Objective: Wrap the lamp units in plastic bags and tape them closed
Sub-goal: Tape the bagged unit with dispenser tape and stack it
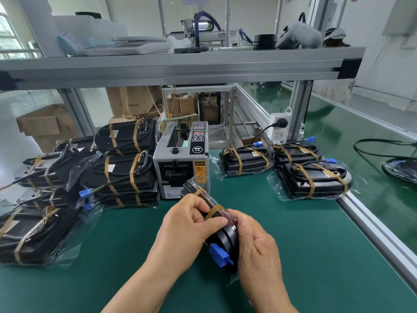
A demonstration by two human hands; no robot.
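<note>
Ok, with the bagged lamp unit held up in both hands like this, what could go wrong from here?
The lamp unit is held on edge by the left hand and right hand alone; slick film might let it slip. The tape strip by the left thumb could go on creased. The blue connector juts at the lower end and may snag the film.

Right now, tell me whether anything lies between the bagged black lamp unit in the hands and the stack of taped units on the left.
Nothing visible does. Left hand and right hand grip the bagged black lamp unit; bare green mat runs from it to the left stack.
</note>
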